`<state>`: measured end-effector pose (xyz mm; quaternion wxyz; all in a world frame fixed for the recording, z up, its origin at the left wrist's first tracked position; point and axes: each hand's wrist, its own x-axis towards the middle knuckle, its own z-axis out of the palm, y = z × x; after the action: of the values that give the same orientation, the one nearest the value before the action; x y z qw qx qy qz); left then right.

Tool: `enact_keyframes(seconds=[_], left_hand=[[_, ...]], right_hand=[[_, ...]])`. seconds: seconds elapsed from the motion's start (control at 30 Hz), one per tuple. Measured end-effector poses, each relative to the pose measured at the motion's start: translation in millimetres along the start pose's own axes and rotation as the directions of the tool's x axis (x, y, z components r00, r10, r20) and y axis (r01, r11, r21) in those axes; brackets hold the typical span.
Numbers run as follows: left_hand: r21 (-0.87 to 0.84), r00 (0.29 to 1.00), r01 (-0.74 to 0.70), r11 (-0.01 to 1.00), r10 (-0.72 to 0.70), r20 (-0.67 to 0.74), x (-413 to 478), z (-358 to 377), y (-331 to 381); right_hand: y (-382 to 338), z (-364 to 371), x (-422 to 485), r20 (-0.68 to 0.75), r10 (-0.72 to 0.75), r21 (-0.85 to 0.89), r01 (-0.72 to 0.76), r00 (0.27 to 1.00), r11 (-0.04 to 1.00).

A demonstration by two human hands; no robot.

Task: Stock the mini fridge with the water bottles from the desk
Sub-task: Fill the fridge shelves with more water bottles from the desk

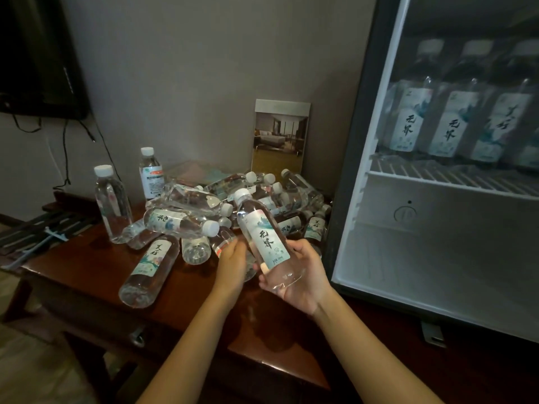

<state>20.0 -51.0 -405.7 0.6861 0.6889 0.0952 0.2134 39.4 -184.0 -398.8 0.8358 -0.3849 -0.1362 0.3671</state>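
Right hand (303, 279), curled round its base, holds a water bottle (262, 240) tilted over the desk's (87, 266) right edge by the open mini fridge (379, 243); left hand (233, 263) touches the pile (186, 199), grip unclear; probably best stood upright, label out, w/ the shelf row (449, 123).

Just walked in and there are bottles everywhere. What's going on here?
A person is stocking the fridge with water. The right hand holds one bottle, tilted, beside the open fridge. The left hand reaches into the pile lying on the desk; whether it grips anything is unclear. A row of bottles already stands on the top shelf.
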Motion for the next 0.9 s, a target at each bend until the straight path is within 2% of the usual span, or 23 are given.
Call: enact_keyframes(seconds=[0.1,0.2,0.27,0.33,0.5,0.6,0.73,0.9], left_hand=[[-0.173,0.994,0.062,0.983,-0.044,0.102,-2,-5,6],[-0.146,0.967,0.098,0.984,-0.059,0.248,-9,-6,11],[-0.128,0.944,0.070,0.989,-0.024,0.329,-16,-4,15],[-0.115,0.939,0.045,0.992,-0.003,0.344,-22,-2,18],[-0.079,0.966,0.029,0.996,-0.008,0.257,-38,10,25],[-0.121,0.966,-0.012,0.993,0.042,0.253,-50,20,29],[-0.124,0.940,-0.117,0.985,0.150,0.305,-64,36,36],[-0.146,0.830,-0.177,0.973,0.227,0.509,-71,67,49]], right_hand=[[0,3,-10,0.055,0.022,0.002,-0.023,0.998,1.000],[0,3,-18,0.065,0.027,-0.044,-0.024,0.998,0.999],[0,3,-24,0.052,0.039,-0.101,-0.034,0.998,0.994],[0,2,-30,0.031,0.053,-0.137,-0.049,0.998,0.989],[-6,3,-53,-0.017,0.068,-0.289,-0.070,0.998,0.955],[-12,2,-69,-0.078,0.014,-0.447,-0.047,0.997,0.893],[-22,-1,-92,-0.104,-0.076,-0.660,-0.012,0.992,0.751],[-39,-19,-129,-0.078,-0.244,-0.686,0.125,0.967,0.717]])
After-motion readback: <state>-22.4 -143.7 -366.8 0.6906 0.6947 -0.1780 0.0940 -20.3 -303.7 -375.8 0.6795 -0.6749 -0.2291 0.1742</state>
